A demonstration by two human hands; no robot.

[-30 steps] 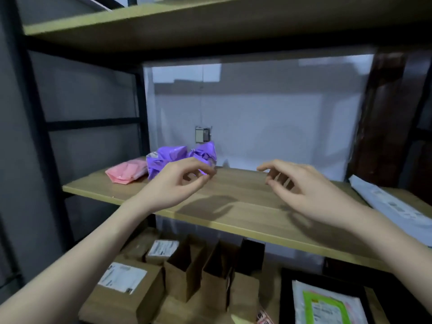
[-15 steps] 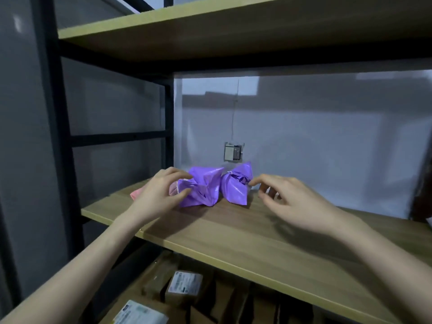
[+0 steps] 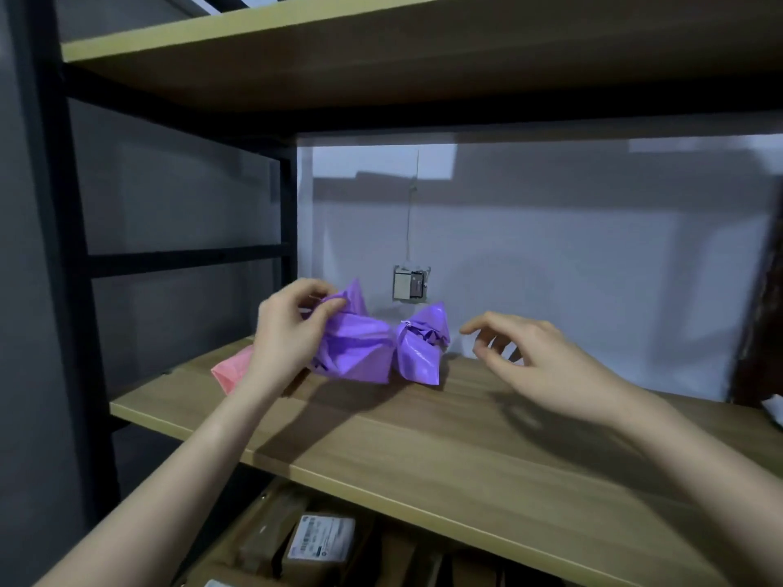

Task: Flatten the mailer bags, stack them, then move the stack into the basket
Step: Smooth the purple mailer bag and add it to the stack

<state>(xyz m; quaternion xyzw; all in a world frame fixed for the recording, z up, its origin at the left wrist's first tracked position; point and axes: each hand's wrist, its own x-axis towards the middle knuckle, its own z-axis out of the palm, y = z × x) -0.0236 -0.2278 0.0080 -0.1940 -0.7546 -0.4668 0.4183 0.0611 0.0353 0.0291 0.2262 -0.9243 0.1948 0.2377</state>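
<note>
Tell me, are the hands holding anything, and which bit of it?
The left hand pinches the bigger purple mailer bag at its crumpled upper left corner. The right hand holds nothing; it hovers open beside the smaller purple mailer bag.

pink mailer bag [image 3: 232, 370] half hidden behind left hand [image 3: 288, 332], box label [image 3: 320, 539] unreadable

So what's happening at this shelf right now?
A person is starting on crumpled mailer bags on the wooden shelf. The left hand pinches the top of one purple bag; the right hand hovers open beside a second purple bag, not touching it. A pink bag lies behind the left wrist. Nothing is flattened yet.
</note>
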